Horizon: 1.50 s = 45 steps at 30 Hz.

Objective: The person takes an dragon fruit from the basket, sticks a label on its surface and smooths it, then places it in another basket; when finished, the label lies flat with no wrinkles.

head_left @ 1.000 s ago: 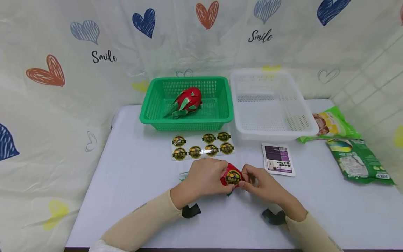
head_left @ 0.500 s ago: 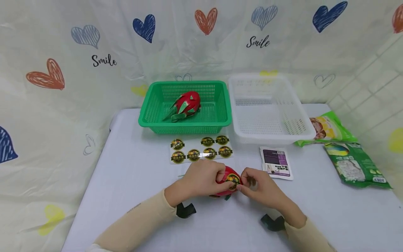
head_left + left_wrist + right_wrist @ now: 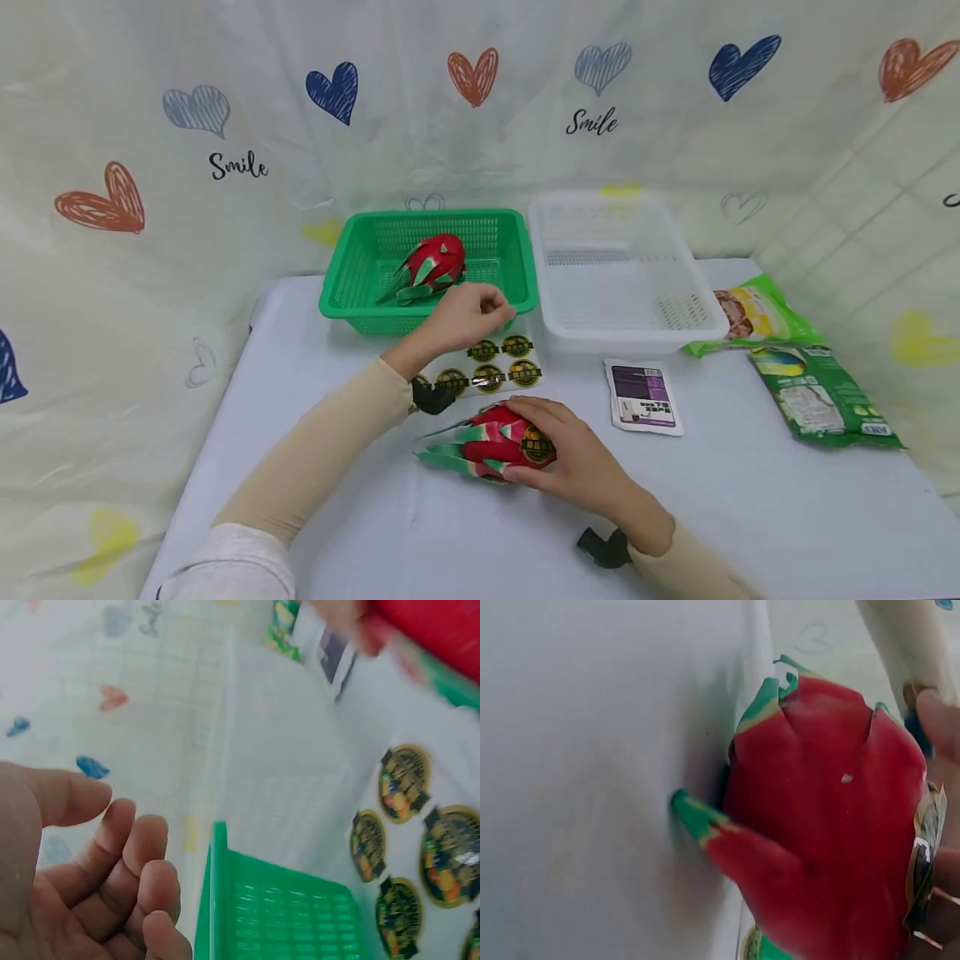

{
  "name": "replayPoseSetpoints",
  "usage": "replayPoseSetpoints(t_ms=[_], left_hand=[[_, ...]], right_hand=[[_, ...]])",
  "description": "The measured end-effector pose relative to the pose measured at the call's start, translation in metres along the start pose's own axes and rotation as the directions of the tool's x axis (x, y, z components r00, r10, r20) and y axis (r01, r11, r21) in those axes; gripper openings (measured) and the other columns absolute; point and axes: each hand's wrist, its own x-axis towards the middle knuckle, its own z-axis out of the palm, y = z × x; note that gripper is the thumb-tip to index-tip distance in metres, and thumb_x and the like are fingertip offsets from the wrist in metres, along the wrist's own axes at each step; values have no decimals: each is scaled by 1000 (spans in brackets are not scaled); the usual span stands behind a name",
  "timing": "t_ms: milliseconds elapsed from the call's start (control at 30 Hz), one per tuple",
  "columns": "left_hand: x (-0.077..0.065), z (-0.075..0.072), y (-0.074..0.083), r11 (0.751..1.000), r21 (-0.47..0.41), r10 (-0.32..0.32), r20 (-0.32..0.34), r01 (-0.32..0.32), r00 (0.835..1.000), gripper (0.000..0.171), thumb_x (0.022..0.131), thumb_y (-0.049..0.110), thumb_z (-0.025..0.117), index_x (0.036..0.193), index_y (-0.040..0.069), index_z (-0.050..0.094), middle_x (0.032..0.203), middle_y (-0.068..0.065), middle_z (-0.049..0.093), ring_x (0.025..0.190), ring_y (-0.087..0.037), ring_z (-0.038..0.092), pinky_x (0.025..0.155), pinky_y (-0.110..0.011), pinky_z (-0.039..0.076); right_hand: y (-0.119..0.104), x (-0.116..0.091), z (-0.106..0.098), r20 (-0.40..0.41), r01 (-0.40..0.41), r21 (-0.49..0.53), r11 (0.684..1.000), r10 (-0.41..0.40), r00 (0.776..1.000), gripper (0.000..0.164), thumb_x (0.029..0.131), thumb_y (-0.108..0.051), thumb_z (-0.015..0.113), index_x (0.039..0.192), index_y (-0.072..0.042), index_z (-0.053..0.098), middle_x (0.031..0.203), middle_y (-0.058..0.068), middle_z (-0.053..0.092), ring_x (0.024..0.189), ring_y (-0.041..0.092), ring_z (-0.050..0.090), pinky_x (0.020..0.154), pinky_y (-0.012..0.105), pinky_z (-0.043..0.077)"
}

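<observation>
A red dragon fruit (image 3: 480, 450) with green-tipped scales lies on the table, its long leaves pointing left. My right hand (image 3: 581, 458) grips its right end, thumb in front and fingers over the top. A round black-and-gold sticker (image 3: 537, 446) shows on the fruit beside that hand; the right wrist view shows the sticker (image 3: 925, 859) edge-on. My left hand (image 3: 471, 317) hovers near the green basket's front rim, above the sticker sheet (image 3: 459, 357), and its loosely curled fingers hold nothing. Part of the sheet is hidden behind the left hand and wrist.
Another dragon fruit (image 3: 437, 260) sits inside the green basket (image 3: 431, 216). Right of it stands a white basket (image 3: 633, 336). A white-and-purple packet (image 3: 643, 398) lies before that, with a yellow-green bag (image 3: 757, 312) and a dark green bag (image 3: 821, 396) further right.
My left hand has left the dragon fruit and moved up to the green basket's front. The right hand has gone from pinching at the sticker's edge to gripping the fruit's end.
</observation>
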Motion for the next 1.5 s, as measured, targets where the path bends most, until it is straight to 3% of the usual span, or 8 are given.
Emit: replayPoseSetpoints(t_ms=[167,367,600,800,1100,1267,1367,1500], left_hand=[[41,3,-6,996,-3,-87,-43,87,995,29,106,35,59,123,15,72,115,-1,74,103,-20,68,88,-38,57],[72,14,-8,971,24,-240,-11,240,971,57,107,42,57,153,9,50,151,-10,57,139,-30,55,111,-47,50],[98,28,-8,944,65,-322,-13,323,947,79,102,50,63,160,4,37,160,-14,48,142,-31,53,112,-46,50],[106,33,-7,936,78,-340,-43,342,940,78,97,51,70,153,3,46,145,-15,60,118,-28,64,93,-39,56],[106,36,-4,939,112,-317,-90,326,944,59,95,51,73,129,4,62,101,-10,65,85,-21,58,68,-30,45],[104,38,-6,942,99,-313,-92,322,945,72,95,51,73,146,4,54,125,-11,67,106,-23,63,82,-34,54],[104,38,-8,944,92,-307,-96,316,947,79,95,52,72,154,5,48,148,-13,59,129,-27,60,98,-38,56],[104,39,-10,948,85,-297,-107,307,949,83,95,53,72,157,5,44,159,-12,51,140,-29,54,106,-40,54]], right_hand=[[-9,4,4,6,-68,-66,996,68,998,82,81,-49,88,150,-21,54,150,2,55,135,24,54,98,46,60],[-20,16,4,41,-104,-114,988,109,993,84,81,-50,88,149,-15,55,149,4,54,132,24,53,97,45,60],[-29,30,10,79,-130,-103,986,138,987,86,82,-53,86,149,-9,55,146,8,53,127,26,56,99,45,58],[-30,34,9,129,-189,-61,980,196,972,85,84,-54,83,151,-12,52,152,8,54,134,29,54,98,49,59],[-28,36,0,150,-229,-3,973,227,962,81,85,-45,84,147,-3,55,143,13,60,119,26,61,92,41,61],[-28,37,-4,191,-250,-21,968,249,950,83,84,-47,85,146,0,56,142,15,60,117,26,61,89,39,61],[-26,39,-5,201,-254,-29,967,254,946,83,82,-47,86,143,1,58,138,14,64,115,25,62,88,40,61],[-24,39,-5,197,-241,-18,970,240,951,77,79,-47,88,138,-4,63,128,8,70,110,20,63,85,37,59]])
